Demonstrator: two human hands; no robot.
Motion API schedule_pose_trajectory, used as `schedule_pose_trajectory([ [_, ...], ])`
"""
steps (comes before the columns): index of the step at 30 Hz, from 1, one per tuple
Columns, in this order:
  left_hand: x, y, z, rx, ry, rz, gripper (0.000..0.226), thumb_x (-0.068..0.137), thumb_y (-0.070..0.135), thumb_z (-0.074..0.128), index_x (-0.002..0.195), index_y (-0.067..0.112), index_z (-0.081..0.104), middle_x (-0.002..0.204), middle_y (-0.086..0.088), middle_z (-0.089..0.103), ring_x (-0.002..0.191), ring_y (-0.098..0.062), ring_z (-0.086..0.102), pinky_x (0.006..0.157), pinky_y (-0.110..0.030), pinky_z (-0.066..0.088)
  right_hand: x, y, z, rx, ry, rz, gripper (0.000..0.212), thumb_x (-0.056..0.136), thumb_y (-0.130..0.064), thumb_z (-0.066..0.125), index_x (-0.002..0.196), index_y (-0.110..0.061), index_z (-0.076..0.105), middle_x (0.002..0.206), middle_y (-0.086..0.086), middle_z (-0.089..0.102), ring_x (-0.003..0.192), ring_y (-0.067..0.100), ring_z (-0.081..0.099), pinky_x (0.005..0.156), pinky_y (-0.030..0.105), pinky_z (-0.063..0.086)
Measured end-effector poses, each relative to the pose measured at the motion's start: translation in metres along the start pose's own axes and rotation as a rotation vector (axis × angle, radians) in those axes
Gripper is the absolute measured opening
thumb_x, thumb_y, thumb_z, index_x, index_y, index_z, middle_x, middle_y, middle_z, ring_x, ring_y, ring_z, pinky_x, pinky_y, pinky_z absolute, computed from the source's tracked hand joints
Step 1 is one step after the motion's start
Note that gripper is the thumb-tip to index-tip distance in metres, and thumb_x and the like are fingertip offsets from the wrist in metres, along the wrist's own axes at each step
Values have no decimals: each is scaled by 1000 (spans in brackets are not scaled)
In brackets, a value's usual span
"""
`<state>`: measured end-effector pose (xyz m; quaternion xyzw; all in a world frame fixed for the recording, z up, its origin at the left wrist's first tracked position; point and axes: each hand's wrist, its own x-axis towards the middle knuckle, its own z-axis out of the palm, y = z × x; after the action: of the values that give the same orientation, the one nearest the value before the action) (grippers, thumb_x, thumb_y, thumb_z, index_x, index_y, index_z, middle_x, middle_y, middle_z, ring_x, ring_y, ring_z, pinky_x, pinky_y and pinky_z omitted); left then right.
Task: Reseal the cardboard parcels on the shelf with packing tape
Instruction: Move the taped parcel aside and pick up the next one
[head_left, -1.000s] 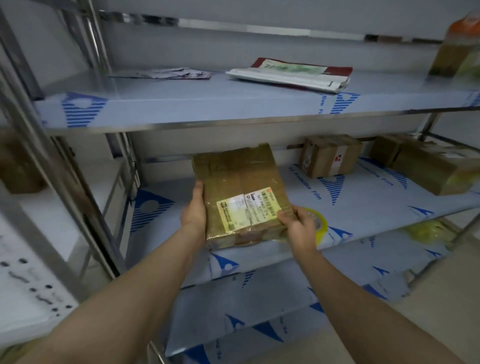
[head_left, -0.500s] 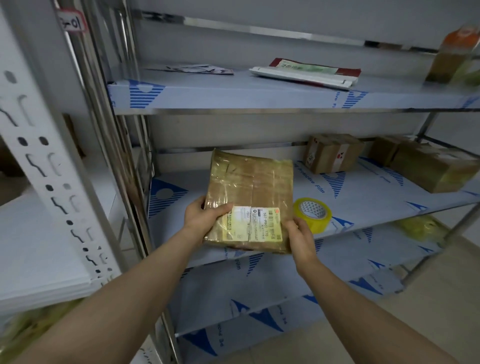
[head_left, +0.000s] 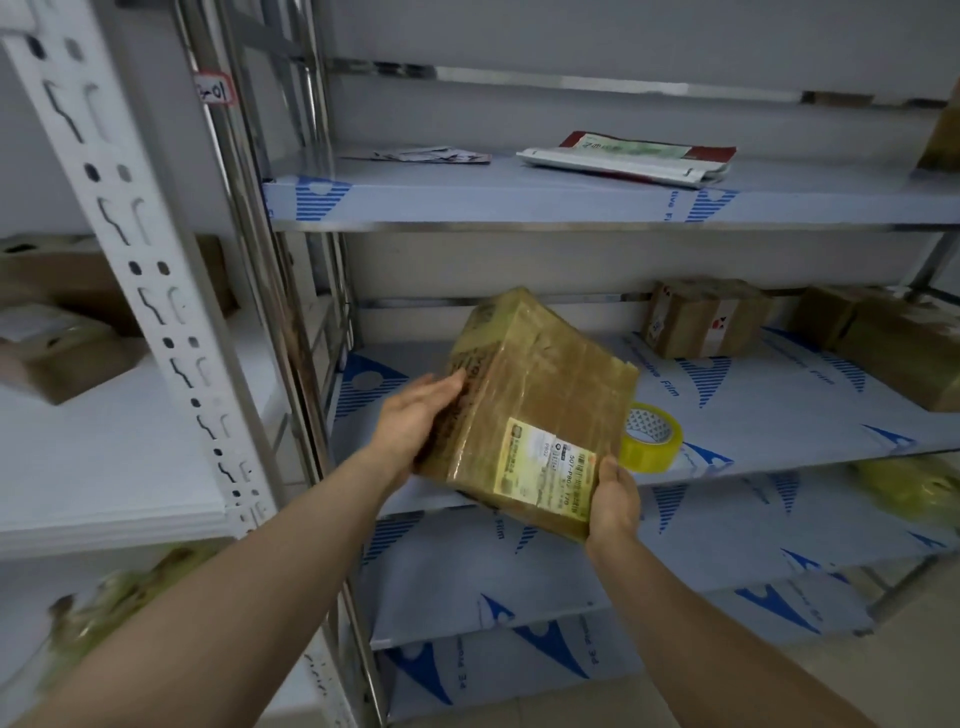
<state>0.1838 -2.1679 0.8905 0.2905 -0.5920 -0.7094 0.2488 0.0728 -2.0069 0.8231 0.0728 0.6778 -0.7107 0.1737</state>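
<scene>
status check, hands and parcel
Left hand flat on parcel side, right hand gripping its lower corner. Parcel tilted. Tape roll on shelf behind, untouched.

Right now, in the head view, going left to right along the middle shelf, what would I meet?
Left hand, taped brown cardboard parcel, yellowish clear packing-tape roll, small brown cardboard box, larger brown cardboard boxes at the right edge.

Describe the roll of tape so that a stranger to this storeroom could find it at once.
Look at the steel rack's second shelf down, wrapped in blue-printed film. Near its front edge, just behind the hand-held parcel, sits the roll of tape. It is the only round, translucent yellow thing there; its neighbours are brown cardboard boxes.
</scene>
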Motion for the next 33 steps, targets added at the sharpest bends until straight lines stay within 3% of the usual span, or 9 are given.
schedule_pose_trajectory([
  [4,-8,9,-7,87,-16,14,68,76,23,78,138,24,48,126,1,54,105,-16,58,78,-25,50,-8,5,-8,54,-52,134,36,102,-40,38,100,-12,62,97,10,67,86,27,64,87,48,54],
  [11,-20,25,-7,-67,-55,-79,34,83,25,70,111,7,69,114,-16,67,101,-29,62,101,-45,44,-21,-1,-8,70,-223,319,40,100,-40,42,110,-10,66,111,14,66,94,32,64,84,48,54],
  [15,-23,26,3,-99,-65,-88,48,77,48,71,112,15,69,109,-8,70,109,-26,61,102,-43,44,-35,-11,-13,-32,-329,406,44,104,-27,34,76,-5,59,86,15,62,70,31,54,75,44,46],
  [19,-32,22,9,-20,-72,-177,64,72,72,60,113,24,69,115,-7,69,113,-26,58,100,-48,41,-36,-10,-14,49,-434,467,51,105,-31,30,74,-3,61,99,17,60,99,34,58,88,49,42],
  [22,-36,17,12,-47,-142,-297,94,48,91,58,117,28,68,122,-11,65,120,-34,53,104,-61,31,-31,-2,-10,-35,-504,459,66,103,-39,32,68,-3,75,93,20,71,73,34,70,63,46,56],
  [24,-36,16,13,-84,-154,-302,86,56,92,50,102,25,76,114,-13,69,113,-35,59,102,-56,38,-34,-4,-8,-78,-541,449,66,100,-42,36,65,-5,76,78,19,72,60,32,69,48,40,56],
  [26,-37,15,13,-103,-142,-282,75,73,84,42,88,21,79,103,-14,72,101,-32,65,95,-47,47,-36,-9,-4,-103,-473,388,52,102,-39,34,83,-7,71,86,17,68,67,28,63,52,31,50],
  [30,-35,7,9,63,-223,-312,98,51,87,60,127,26,60,125,-12,63,118,-35,55,105,-55,35,-35,-16,-4,-75,-421,256,39,103,-29,39,74,-12,59,66,11,62,61,23,54,43,23,46],
  [33,-44,8,12,157,-306,-227,84,52,70,66,123,25,59,124,-7,60,112,-25,57,90,-41,46,-35,-20,-9,165,-581,268,44,98,-45,42,93,-11,69,88,14,73,75,29,69,62,37,59],
])
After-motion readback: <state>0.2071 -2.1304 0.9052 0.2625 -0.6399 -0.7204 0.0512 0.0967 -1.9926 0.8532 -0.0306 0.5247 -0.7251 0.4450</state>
